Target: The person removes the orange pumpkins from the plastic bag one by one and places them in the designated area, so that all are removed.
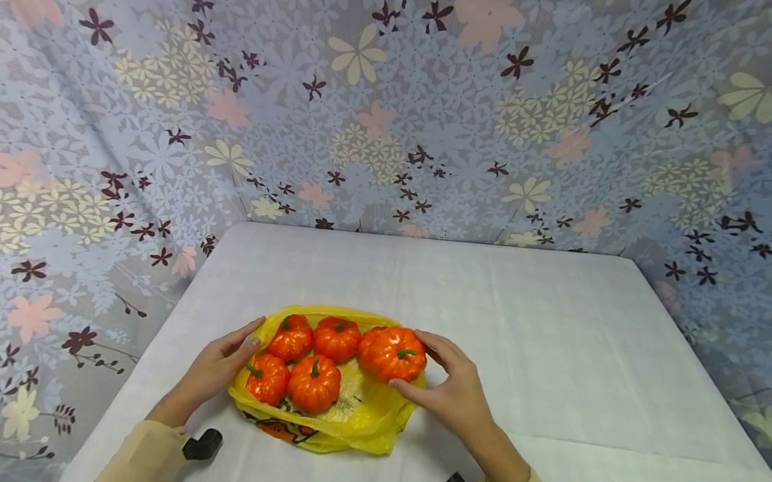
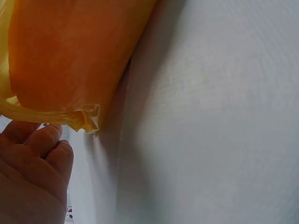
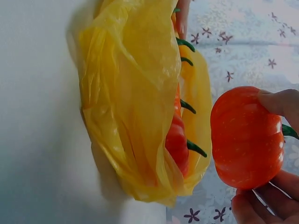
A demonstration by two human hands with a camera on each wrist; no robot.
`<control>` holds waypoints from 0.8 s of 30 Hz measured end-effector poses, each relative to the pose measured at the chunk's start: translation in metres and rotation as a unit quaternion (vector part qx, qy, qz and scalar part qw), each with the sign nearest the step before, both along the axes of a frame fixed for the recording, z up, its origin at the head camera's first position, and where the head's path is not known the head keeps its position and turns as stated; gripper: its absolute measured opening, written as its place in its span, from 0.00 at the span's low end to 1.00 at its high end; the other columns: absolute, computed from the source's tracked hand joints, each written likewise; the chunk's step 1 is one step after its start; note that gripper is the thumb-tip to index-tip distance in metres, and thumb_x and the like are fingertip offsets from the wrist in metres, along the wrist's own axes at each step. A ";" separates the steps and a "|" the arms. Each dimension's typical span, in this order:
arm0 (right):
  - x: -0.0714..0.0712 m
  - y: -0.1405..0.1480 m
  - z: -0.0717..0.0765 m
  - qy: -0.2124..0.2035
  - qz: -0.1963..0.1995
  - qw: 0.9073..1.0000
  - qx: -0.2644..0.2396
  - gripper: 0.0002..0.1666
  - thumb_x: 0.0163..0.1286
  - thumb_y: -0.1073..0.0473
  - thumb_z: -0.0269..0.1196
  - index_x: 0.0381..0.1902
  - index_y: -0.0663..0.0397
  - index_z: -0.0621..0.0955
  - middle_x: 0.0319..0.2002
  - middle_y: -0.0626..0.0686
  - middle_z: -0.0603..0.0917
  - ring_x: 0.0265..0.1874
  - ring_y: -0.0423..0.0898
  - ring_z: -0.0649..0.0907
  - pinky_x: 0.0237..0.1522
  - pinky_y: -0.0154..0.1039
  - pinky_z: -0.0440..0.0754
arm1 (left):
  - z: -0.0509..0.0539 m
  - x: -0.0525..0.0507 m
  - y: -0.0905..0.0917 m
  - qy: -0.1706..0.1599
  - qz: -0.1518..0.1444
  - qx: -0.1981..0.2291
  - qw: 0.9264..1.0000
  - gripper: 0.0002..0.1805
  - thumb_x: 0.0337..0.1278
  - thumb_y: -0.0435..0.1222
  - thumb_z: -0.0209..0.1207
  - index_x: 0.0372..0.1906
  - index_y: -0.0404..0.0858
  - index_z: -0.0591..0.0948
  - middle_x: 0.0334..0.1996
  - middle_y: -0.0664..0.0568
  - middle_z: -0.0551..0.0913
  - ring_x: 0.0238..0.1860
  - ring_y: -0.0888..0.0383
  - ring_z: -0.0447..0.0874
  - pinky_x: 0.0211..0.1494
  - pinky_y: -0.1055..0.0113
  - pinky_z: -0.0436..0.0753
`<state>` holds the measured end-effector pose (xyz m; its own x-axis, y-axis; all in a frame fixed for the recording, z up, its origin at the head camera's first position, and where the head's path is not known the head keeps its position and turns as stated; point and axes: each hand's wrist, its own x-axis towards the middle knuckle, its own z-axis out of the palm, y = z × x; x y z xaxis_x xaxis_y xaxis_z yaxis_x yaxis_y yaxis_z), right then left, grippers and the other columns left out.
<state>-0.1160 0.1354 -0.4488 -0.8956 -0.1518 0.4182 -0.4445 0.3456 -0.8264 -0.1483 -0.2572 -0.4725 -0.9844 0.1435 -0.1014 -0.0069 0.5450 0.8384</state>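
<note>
A yellow plastic bag (image 1: 369, 427) lies open on the table, with several small orange pumpkins (image 1: 314, 384) with green stems inside. My right hand (image 1: 456, 394) grips another pumpkin (image 1: 398, 354) between thumb and fingers above the bag's right end. In the right wrist view that pumpkin (image 3: 246, 137) is held apart from the bag (image 3: 131, 88). At the bag's left edge is my left hand (image 1: 218, 362), its thumb and fingers at the rim. The left wrist view shows its fingers (image 2: 46, 140) beside the bag's yellow edge (image 2: 51, 115).
A white cloth covers the table (image 1: 562, 348), which extends behind and to the right of the bag. A flowered curtain (image 1: 444, 107) hangs behind and at both sides. Black objects (image 1: 203, 445) sit at both wrists.
</note>
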 end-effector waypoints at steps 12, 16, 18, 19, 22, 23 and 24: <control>-0.006 0.020 0.000 -0.023 -0.051 0.998 -0.013 0.41 0.48 0.57 0.83 0.61 0.54 0.81 0.58 0.48 0.82 0.60 0.46 0.79 0.61 0.43 0.78 | -0.002 -0.001 -0.003 0.001 -0.003 0.001 1.000 0.34 0.75 0.55 0.50 0.77 0.43 0.65 0.76 0.40 0.61 0.75 0.35 0.54 0.72 0.35 0.58; -0.002 0.023 0.014 -0.041 -0.073 0.996 -0.018 0.40 0.49 0.62 0.82 0.61 0.62 0.80 0.58 0.54 0.82 0.59 0.50 0.80 0.62 0.47 0.77 | -0.004 -0.002 -0.003 0.000 -0.002 0.000 1.000 0.34 0.75 0.55 0.50 0.77 0.43 0.66 0.76 0.40 0.61 0.75 0.35 0.54 0.72 0.35 0.57; 0.001 0.024 0.024 -0.049 -0.086 0.995 -0.020 0.39 0.49 0.67 0.81 0.60 0.67 0.79 0.58 0.59 0.82 0.59 0.54 0.80 0.61 0.49 0.77 | -0.004 -0.002 -0.003 -0.002 0.000 -0.003 1.000 0.34 0.75 0.56 0.50 0.77 0.43 0.66 0.76 0.40 0.61 0.75 0.35 0.55 0.72 0.35 0.58; 0.002 0.025 0.029 -0.050 -0.092 0.994 -0.021 0.39 0.48 0.69 0.81 0.59 0.70 0.79 0.57 0.61 0.81 0.59 0.56 0.80 0.61 0.50 0.77 | -0.003 -0.002 -0.003 -0.003 0.001 -0.004 1.000 0.35 0.75 0.56 0.50 0.77 0.44 0.65 0.76 0.41 0.61 0.75 0.35 0.54 0.71 0.35 0.58; 0.000 0.033 0.029 -0.043 -0.111 0.993 -0.015 0.39 0.47 0.71 0.80 0.59 0.72 0.79 0.58 0.63 0.81 0.58 0.57 0.80 0.60 0.50 0.77 | -0.002 -0.002 -0.002 -0.006 0.004 -0.006 1.000 0.35 0.74 0.57 0.50 0.77 0.44 0.65 0.76 0.41 0.61 0.75 0.35 0.54 0.71 0.35 0.58; -0.003 0.037 0.024 -0.037 -0.115 0.992 -0.015 0.39 0.47 0.71 0.81 0.59 0.70 0.79 0.58 0.62 0.81 0.58 0.56 0.80 0.60 0.49 0.77 | -0.002 -0.003 -0.002 -0.007 0.005 -0.006 1.000 0.35 0.74 0.57 0.50 0.77 0.44 0.65 0.76 0.41 0.61 0.75 0.35 0.54 0.71 0.35 0.58; -0.006 0.042 0.019 -0.032 -0.120 0.992 -0.012 0.40 0.47 0.70 0.81 0.59 0.69 0.79 0.58 0.61 0.81 0.58 0.54 0.80 0.60 0.47 0.77 | -0.002 -0.003 -0.002 -0.007 0.005 -0.006 1.000 0.35 0.74 0.57 0.50 0.77 0.44 0.65 0.76 0.41 0.61 0.75 0.35 0.54 0.71 0.35 0.58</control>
<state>-0.1222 0.1774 -0.4296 -0.9297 0.0786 0.3599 -0.2976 0.4156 -0.8595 -0.1510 -0.2592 -0.4746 -0.9844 0.1319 -0.1167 -0.0243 0.5546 0.8318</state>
